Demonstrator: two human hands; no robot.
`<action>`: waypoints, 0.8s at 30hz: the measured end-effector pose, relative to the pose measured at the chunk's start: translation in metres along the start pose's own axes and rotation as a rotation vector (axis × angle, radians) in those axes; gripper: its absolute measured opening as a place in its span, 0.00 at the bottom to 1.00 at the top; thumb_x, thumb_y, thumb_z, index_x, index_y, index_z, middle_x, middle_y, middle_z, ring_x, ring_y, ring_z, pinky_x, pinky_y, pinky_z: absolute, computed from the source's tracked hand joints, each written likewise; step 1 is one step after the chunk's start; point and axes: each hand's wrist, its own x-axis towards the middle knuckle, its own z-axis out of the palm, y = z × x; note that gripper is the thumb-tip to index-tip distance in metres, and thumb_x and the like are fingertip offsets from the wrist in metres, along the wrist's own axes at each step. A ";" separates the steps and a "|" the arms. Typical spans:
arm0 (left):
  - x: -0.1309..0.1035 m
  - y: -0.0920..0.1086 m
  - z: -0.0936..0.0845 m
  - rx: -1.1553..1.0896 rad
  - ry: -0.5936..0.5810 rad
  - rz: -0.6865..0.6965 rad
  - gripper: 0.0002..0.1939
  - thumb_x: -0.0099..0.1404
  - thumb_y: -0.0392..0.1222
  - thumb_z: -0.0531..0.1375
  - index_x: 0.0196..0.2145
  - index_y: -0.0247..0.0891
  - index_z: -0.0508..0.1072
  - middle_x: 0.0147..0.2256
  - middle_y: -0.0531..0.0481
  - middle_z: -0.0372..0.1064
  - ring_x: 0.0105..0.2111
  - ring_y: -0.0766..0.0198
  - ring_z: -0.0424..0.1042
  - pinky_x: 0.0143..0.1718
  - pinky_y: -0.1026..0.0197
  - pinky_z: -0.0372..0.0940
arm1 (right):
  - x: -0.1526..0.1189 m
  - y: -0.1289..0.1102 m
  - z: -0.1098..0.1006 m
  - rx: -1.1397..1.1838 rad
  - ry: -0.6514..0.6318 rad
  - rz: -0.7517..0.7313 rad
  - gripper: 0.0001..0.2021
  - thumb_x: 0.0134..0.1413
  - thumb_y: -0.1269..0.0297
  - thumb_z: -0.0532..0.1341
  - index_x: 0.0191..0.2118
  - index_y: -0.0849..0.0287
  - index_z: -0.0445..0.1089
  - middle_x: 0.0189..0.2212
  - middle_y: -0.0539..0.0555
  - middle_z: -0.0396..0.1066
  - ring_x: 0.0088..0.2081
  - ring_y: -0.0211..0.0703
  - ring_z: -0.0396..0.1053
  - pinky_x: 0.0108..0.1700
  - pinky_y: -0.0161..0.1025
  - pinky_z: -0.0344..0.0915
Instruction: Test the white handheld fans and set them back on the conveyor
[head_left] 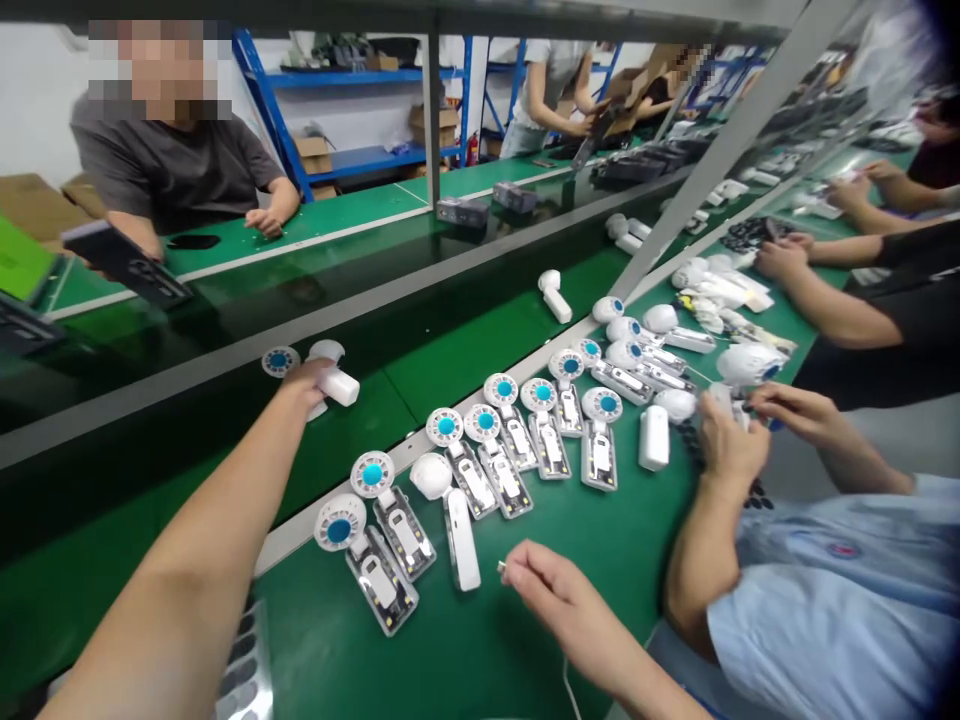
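Observation:
My left hand (306, 382) stretches over the belt, its fingers closed around a white handheld fan (341, 386). A blue-centred fan head (280, 361) shows just left of that hand; whether the hand holds this one too is hidden. Low at the bench, my right hand (547, 590) pinches the small plug (503, 567) of a white cable (571, 688). Nearest to the plug lies a white fan (462, 540), its back up. Beside it, several fans with clear-cased handles, such as this fan (381, 580), lie in a slanting row along the bench edge.
A co-worker in light blue (832, 570) handles a fan part at the right. One more fan (555, 296) lies on the green belt (450, 340). A slanted metal post (712, 160) rises by the bench. Across the belt, a person (180, 165) holds a dark box (127, 262).

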 end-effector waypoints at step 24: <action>-0.305 -0.108 -0.060 -0.219 -0.655 -0.338 0.31 0.37 0.63 0.67 0.29 0.32 0.72 0.22 0.46 0.72 0.21 0.64 0.70 0.23 0.65 0.66 | -0.034 -0.043 0.053 0.351 -0.292 -0.273 0.11 0.57 0.57 0.55 0.32 0.59 0.63 0.23 0.45 0.61 0.19 0.29 0.49 0.21 0.31 0.46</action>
